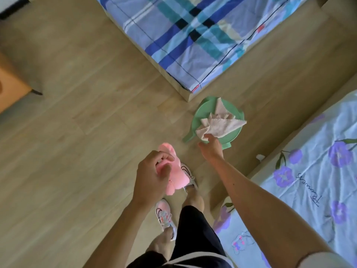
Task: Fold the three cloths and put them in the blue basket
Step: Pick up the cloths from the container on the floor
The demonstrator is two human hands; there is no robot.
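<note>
My left hand [152,176] is closed around a crumpled pink cloth [173,175], held above the floor near my feet. A beige cloth [218,122] lies rumpled on a round green stool [197,117] standing on the floor ahead to the right. My right hand [210,147] reaches down to the stool, its fingers pinching the near corner of the beige cloth. No blue basket and no third cloth are in view.
A bed with a blue plaid sheet [193,35] fills the upper middle, its wooden corner close behind the stool. A second bed with a pale floral sheet [309,171] runs along the right. My legs and pink sneakers [164,215] stand on wooden floor. An orange-topped piece of furniture [11,80] is at the left.
</note>
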